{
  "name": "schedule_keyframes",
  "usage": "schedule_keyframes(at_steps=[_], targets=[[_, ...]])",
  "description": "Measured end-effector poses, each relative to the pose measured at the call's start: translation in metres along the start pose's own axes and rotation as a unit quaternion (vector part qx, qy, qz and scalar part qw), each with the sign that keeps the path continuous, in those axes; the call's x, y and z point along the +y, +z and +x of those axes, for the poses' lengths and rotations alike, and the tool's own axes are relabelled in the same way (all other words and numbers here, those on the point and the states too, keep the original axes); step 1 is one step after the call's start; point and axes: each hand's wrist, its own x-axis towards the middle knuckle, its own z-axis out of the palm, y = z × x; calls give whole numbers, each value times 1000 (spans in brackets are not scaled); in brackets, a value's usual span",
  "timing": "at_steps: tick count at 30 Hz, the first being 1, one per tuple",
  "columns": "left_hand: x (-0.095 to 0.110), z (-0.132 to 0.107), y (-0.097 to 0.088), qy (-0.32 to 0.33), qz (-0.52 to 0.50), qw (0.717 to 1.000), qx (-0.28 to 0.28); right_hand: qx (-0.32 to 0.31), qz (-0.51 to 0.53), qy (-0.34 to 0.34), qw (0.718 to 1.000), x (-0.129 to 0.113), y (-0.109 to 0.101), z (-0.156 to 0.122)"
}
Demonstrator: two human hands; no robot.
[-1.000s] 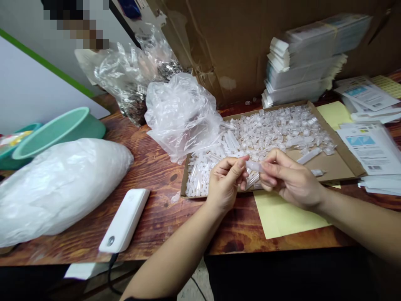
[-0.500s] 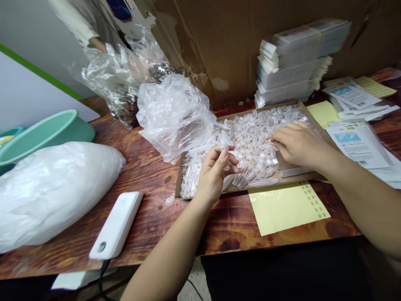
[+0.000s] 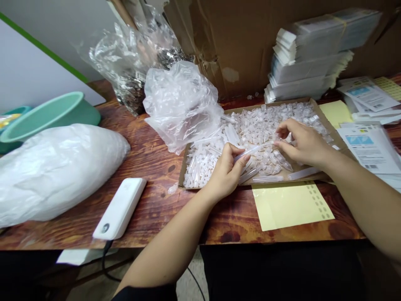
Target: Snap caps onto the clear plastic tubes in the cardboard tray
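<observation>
A shallow cardboard tray on the wooden table holds several small clear plastic caps and tubes. My left hand hovers over the tray's near edge, its fingers pinched on a clear plastic tube that points right. My right hand is over the middle of the tray. Its fingers are pinched together at the tube's far tip, and I cannot make out what they hold.
A crumpled clear bag lies at the tray's left end. Left of it are a full white bag, a green basin and a white power bank. A yellow sheet lies near the table's front edge. Stacked leaflets stand behind.
My right hand came back from the caps towards my left hand. My left hand tipped the tube from upright to lying sideways and lowered it over the tray.
</observation>
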Motion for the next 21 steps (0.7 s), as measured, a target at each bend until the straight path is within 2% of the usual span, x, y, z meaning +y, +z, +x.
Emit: schedule_keyframes(at_steps=[3, 5, 8, 12, 15, 18, 21], targets=[[-1, 0, 0, 3, 5, 1000, 0, 41, 158, -52, 985, -18, -4, -6], [-1, 0, 0, 3, -2, 1000, -9, 55, 205, -91, 973, -28, -3, -8], [0, -1, 0, 1, -16, 1000, -20, 52, 251, -86, 963, -35, -2, -10], [-1, -1, 1, -1, -32, 999, -17, 61, 292, -46, 953, -36, -3, -11], [-1, -2, 2, -4, -31, 999, -20, 71, 298, -60, 950, -37, -3, -11], [0, -4, 3, 11, -5, 999, -31, 49, 301, -87, 948, -41, -1, -12], [2, -5, 3, 40, 24, 998, -32, 32, 297, -65, 952, -46, 1, -13]])
